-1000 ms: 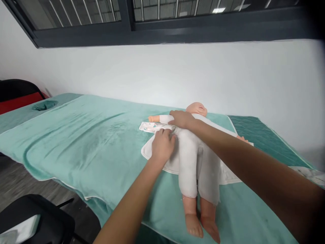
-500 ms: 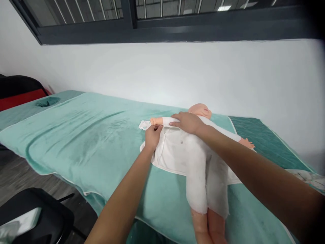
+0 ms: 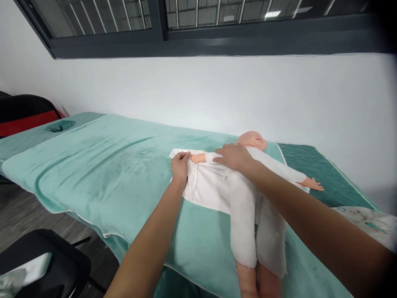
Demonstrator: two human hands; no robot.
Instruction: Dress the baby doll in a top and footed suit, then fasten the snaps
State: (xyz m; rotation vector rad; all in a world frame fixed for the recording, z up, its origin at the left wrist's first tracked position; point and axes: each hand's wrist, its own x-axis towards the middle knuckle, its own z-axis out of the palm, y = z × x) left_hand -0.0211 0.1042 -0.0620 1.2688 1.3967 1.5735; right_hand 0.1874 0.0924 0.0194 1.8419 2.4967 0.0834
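Observation:
A baby doll (image 3: pixel 243 215) in white clothing lies on the bed, its head (image 3: pixel 252 140) toward the wall and bare lower legs toward me. Under it a white baby shirt (image 3: pixel 207 186) is spread out, its patterned edge showing beyond the doll's small hand (image 3: pixel 197 158). My left hand (image 3: pixel 180 167) pinches the shirt's cloth just left of that small hand. Across the doll's upper arm lies my right hand (image 3: pixel 235 157), thumb and fingers closed around the white sleeve. The doll's other arm (image 3: pixel 287 169) stretches out to the right. My right forearm hides part of its body.
Pale green cloth (image 3: pixel 102 174) covers the bed, with a darker green quilted piece (image 3: pixel 305 165) at the right. A patterned white cloth (image 3: pixel 369 223) lies at the right edge. A black chair (image 3: pixel 58 256) holding a white object stands at the lower left. The wall (image 3: pixel 186 95) borders the far side.
My left hand has moved slightly left, from beside the doll's wrist to beyond its hand, with the shirt's cloth. The doll and my right hand appear a little further right.

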